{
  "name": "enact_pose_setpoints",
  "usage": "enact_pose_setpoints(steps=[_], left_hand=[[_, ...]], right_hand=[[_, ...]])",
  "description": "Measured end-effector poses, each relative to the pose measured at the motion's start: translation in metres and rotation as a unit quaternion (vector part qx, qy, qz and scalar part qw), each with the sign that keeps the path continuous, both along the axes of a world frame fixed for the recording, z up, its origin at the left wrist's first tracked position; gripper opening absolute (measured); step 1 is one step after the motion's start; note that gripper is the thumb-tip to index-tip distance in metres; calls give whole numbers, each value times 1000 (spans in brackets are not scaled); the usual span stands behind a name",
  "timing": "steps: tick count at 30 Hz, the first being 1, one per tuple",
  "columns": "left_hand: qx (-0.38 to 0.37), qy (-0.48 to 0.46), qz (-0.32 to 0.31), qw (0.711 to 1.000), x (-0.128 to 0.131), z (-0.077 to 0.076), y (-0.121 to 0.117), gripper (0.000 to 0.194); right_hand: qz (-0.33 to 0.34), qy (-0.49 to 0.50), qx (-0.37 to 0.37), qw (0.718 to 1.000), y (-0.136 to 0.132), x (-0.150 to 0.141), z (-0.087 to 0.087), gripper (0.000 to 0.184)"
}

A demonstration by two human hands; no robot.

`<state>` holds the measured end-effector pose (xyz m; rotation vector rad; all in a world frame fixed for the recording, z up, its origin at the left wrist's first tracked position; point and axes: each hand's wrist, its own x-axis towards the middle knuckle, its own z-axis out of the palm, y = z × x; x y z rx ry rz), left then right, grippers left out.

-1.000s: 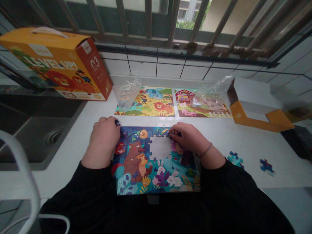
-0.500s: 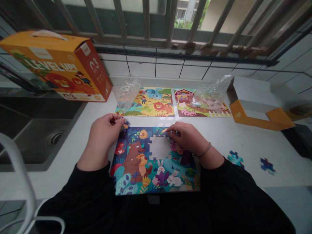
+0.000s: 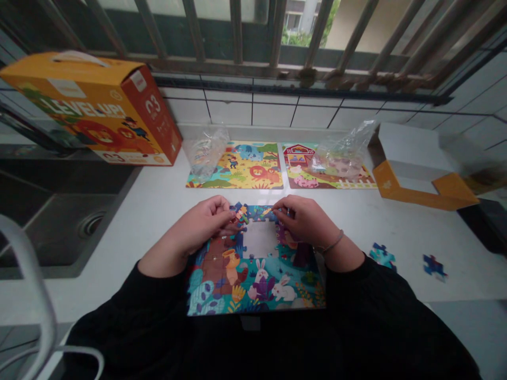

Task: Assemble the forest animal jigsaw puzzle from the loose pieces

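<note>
A colourful forest puzzle (image 3: pixel 253 274) with a bear and rabbits lies on the white counter in front of me, with a white gap (image 3: pixel 259 238) near its top middle. My left hand (image 3: pixel 202 229) rests on the puzzle's upper left and pinches a puzzle piece (image 3: pixel 241 212) at the gap's top-left corner. My right hand (image 3: pixel 303 221) lies on the upper right edge, fingers curled and pressed on the pieces beside the gap.
Two finished puzzles (image 3: pixel 241 166) (image 3: pixel 328 169) lie behind, each under a clear plastic bag. An orange box (image 3: pixel 95 111) stands at back left, an open box tray (image 3: pixel 420 174) at right. Two loose pieces (image 3: pixel 382 256) (image 3: pixel 433 266) lie at right. A sink (image 3: pixel 59 227) is at left.
My left hand moved right from the puzzle's top-left corner to the gap, carrying a piece between its fingers. The right hand stayed in place.
</note>
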<state>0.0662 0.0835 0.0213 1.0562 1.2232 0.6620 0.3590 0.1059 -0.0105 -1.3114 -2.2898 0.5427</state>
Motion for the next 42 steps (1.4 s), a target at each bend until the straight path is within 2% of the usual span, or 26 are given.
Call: enact_pose_setpoints(steps=[3,7,9,14,17,19,21,23,25,29,31,38,42], left_hand=[[-34,-43,12,998,7,-4,-1,45],[-62,-81,18,995,15,-7,-4,47],[-73,-96,11,993,17,-8,-6,47],[-67,-97,-10,993,16,-10,-6,49],[-20,-14,-50,998,10,-10,-2,46],[52,112,-63,990,4,-9,2,43],[141,246,-46,958,-1,-9,5,43],[205,321,-28,924,-5,-10,7,43],[228,333,-52,913,-7,-10,7,38],[235,314,-157,906,-2,-11,6,25],[238,311,-189,900,0,-13,7,22],[245,321,-220,888,-1,-16,8,30],[253,331,-226,880,0,-12,7,27]], right_hand=[[24,37,13,999,-3,-5,2,10],[119,128,26,984,-12,-23,5,50],[140,135,28,980,-16,-31,6,46],[128,106,31,986,-17,-36,3,27],[133,110,36,984,-15,-34,1,25],[153,107,39,982,-14,-33,-1,26],[176,93,40,979,-13,-33,-2,28],[194,71,35,978,-13,-33,-3,31],[207,49,28,977,-13,-32,-2,33],[203,18,34,978,-14,-30,-1,34],[199,10,37,979,-15,-30,-1,34],[201,-3,33,979,-16,-31,2,29],[208,-18,26,978,-16,-31,3,26]])
